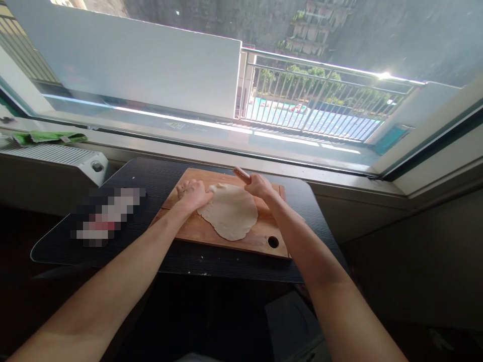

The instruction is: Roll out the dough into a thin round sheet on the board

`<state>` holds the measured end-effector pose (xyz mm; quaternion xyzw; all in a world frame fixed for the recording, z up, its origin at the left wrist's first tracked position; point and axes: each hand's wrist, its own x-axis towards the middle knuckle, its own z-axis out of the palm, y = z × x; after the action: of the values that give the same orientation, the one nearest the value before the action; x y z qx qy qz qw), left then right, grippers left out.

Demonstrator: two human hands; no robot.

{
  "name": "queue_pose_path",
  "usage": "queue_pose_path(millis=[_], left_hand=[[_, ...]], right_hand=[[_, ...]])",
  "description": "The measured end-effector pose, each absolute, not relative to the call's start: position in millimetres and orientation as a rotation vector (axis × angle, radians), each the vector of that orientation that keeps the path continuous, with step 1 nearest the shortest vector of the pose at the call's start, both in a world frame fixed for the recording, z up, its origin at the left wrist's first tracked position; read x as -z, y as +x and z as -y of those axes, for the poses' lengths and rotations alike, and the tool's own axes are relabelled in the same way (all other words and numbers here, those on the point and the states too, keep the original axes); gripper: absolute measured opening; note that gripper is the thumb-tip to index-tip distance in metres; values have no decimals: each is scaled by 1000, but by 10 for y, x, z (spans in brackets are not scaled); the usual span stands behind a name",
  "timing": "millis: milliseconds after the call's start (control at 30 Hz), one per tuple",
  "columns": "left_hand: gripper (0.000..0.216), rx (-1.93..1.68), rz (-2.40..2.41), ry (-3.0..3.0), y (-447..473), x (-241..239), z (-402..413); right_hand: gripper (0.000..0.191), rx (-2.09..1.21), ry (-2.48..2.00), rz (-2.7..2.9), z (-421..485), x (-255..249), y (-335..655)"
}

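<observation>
On the dark tabletop [252,264] beside the window, a wooden board [192,232] lies at a slight slant in front of the person, probably so that both hands can reach it comfortably and the tabletop stays cleaner. One thin, uneven sheet of dough [234,213] sits flat on the board, spread over its middle, with bare wood around much of it, which likely gives it room on most sides.

The left hand [194,195] is at the dough's upper left edge, fingers curled down and thumb against the dough, perhaps to steady it; whether it pinches the dough or only presses on it, I cannot tell. The right hand [258,185] is clenched around a brown handle [241,175], whose end pokes out past the fist. That firm wrap suggests control, though what the handle belongs to is hidden by the hand and arm.

Counted up: two hands, one board with one round hole [273,242] near its lower right corner, one sheet of dough and one visible handle end. One blurred-out item [109,216] lies to the left, well apart from the dough, and one green cloth [51,137] is draped on one white radiator [68,156].
</observation>
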<state>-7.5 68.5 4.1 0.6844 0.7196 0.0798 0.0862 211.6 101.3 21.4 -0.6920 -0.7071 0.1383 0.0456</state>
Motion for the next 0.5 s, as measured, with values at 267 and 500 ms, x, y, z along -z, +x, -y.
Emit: queue_pose_path(millis=[267,500], left_hand=[[20,-390,-1959,1933,-65,0,-826],[20,-473,-2003,1894,13,63,-953]], right_hand=[[24,-504,-2130,2188,-1181,-109,1751],[37,-436,-2112,2182,-1149,-193,1894]])
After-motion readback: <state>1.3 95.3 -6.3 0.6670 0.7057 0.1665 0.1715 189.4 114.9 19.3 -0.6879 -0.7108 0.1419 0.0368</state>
